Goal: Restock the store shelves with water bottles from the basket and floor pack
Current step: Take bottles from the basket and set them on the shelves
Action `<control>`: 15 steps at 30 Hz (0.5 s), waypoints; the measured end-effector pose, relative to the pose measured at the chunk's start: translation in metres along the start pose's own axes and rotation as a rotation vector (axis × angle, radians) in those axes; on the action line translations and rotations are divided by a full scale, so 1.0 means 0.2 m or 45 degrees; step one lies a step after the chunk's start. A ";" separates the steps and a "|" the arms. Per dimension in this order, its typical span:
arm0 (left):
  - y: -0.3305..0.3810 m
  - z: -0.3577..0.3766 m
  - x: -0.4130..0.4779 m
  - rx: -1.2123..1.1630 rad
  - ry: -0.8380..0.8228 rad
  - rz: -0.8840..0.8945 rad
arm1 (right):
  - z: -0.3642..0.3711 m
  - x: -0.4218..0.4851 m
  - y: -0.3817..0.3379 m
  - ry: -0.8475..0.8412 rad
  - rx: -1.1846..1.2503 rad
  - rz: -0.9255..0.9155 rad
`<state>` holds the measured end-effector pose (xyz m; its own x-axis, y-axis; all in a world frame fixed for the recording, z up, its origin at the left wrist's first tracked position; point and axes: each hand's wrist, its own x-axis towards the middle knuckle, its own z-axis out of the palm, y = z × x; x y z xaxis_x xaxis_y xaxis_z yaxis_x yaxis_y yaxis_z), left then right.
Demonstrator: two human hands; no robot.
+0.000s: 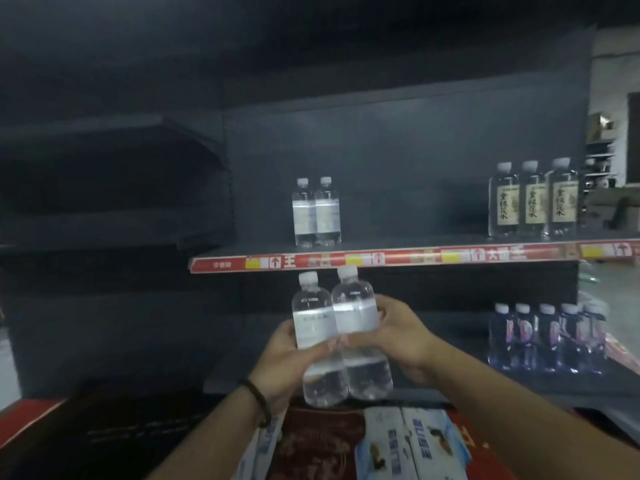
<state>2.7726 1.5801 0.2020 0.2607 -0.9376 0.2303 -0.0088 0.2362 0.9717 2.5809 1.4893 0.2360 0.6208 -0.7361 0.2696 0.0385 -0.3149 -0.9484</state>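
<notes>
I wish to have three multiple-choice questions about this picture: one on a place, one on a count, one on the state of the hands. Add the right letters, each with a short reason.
1. Where does the pair of clear plastic water bottles with white labels stand?
A. On the dark shelf with the red price strip
B. On the floor
C. In a basket

2. How many clear bottles with beige labels stand at the right end of that shelf?
A. Two
B. Three
C. Five

3. What do the hands do?
A. Both hang empty
B. The left hand and the right hand each grip one of the two raised white-capped bottles
C. Only one holds a bottle

Answers:
1 A: the pair stands upright just behind the red strip.
2 B: three white caps show in a row.
3 B: fingers curl round a bottle on each side.
</notes>
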 end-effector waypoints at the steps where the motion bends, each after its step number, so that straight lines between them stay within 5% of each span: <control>1: 0.09 -0.02 0.06 0.031 0.032 0.028 | 0.00 0.08 -0.07 0.056 -0.016 -0.037; 15: 0.70 -0.40 1.10 0.453 0.315 0.336 | -0.05 1.20 -0.49 0.587 -0.405 -0.206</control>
<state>2.9064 1.4274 0.3836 0.4254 -0.7590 0.4929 -0.4225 0.3150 0.8498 2.7185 1.3384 0.3957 0.2191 -0.8258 0.5197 -0.1767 -0.5574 -0.8112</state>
